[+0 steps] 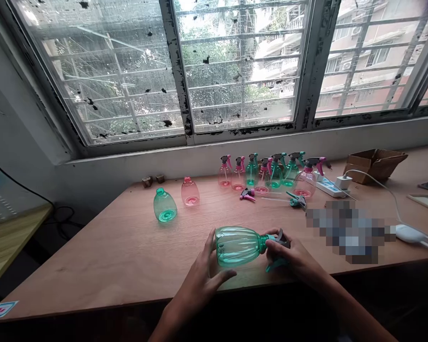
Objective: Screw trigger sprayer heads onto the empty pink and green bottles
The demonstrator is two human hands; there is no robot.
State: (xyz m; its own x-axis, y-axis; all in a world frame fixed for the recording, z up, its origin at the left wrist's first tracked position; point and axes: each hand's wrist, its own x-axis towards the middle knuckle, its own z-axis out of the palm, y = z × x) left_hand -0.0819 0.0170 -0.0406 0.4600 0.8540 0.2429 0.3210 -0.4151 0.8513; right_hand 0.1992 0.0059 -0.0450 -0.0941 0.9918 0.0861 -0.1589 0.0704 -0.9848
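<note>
A translucent green spray bottle [238, 247] lies on its side in the air above the table's front edge, its base to the left. My right hand [288, 254] is closed around its grey-and-teal trigger head [278, 239] at the neck. At the base, my left hand [203, 273] is open, with fingers against the bottle's end and thumb spread below it. Part of the fingers is hidden behind the bottle. Farther back stand a green bottle [165, 206] and a pink bottle [190, 192], both without heads. Two loose trigger heads, one pink-and-dark [248, 194] and one teal-and-grey [296, 200], lie to their right.
Several pink and green spray bottles with heads [251, 171] stand along the window wall. A white power strip [330, 185] with a plugged charger and an open cardboard box [374, 166] are at the right. A blurred patch [353, 232] and a white mouse-like object [409, 233] lie nearer.
</note>
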